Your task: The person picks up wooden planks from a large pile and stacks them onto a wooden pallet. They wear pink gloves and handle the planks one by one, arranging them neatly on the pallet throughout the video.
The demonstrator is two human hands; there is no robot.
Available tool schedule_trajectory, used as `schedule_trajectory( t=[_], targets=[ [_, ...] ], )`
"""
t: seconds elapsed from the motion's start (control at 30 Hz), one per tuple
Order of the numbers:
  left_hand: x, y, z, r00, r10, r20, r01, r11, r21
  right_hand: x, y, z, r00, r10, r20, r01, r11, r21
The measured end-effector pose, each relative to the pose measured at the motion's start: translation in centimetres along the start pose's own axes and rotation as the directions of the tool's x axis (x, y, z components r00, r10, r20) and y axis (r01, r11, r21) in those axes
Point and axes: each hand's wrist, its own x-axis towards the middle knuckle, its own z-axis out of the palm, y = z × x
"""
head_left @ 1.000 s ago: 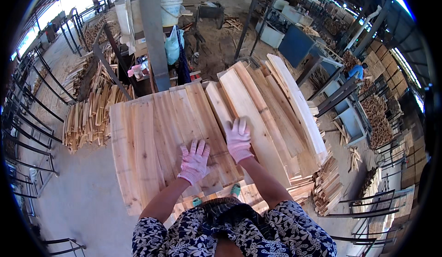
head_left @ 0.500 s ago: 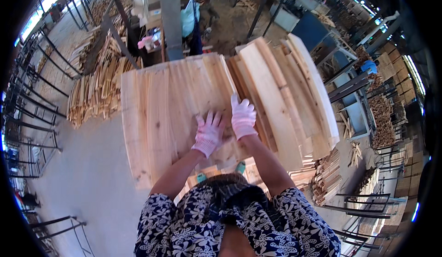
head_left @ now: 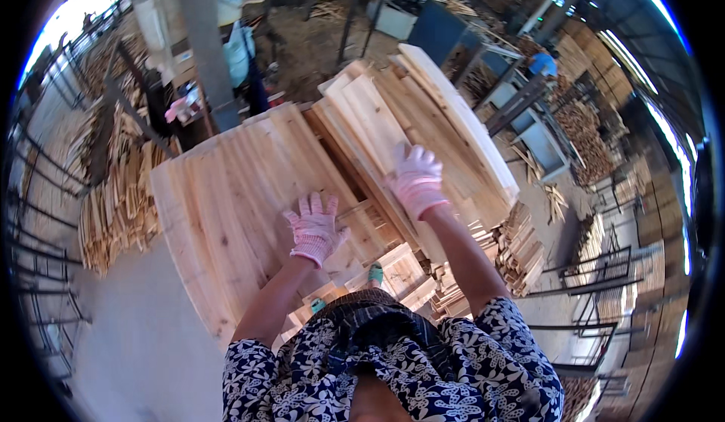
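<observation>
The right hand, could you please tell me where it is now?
In the head view, the right hand is right of centre, over the overlapping boards, up and right of the left hand.

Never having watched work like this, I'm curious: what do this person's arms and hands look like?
The left hand and right hand wear matching pale pink gloves with snug cuffs. The forearms are bare; loose, dark blue sleeves with a white floral print end above them.

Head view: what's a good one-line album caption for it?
Pink-gloved left hand spread over pale-brown, flat wooden boards, pink-gloved right hand at a long, pale wooden plank beside them.
</observation>
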Motion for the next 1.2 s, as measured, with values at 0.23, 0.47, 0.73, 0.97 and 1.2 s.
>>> schedule_trajectory(
  t=[0.23,0.47,0.73,0.97,1.2],
  targets=[
    [5.2,0.0,3.5,0.966,0.194,-0.17,-0.189,0.981,0.041,0.1,-3.2,5.7,0.996,0.073,-0.06,-0.086,0.962,-0.259],
    [6.0,-0.1,2.0,0.982,0.182,-0.041,-0.186,0.975,-0.123,0.5,-2.8,1.2,0.977,0.085,0.195,-0.069,0.994,-0.085],
    [7.5,-0.8,-1.3,0.996,-0.088,0.023,-0.012,-0.376,-0.926,-0.6,-1.4,-4.6,0.888,-0.33,0.32,-0.056,0.614,0.787],
    [6.7,-2.6,-3.3,0.975,-0.22,0.029,-0.131,-0.677,-0.724,0.5,-4.8,-2.9,0.73,-0.555,0.398,0.103,0.665,0.739],
    [5.1,-8.0,-4.9,0.889,-0.458,0.017,-0.047,-0.127,-0.991,0.6,-12.1,5.1,0.894,-0.441,-0.074,0.226,0.303,0.926]
  ],
)
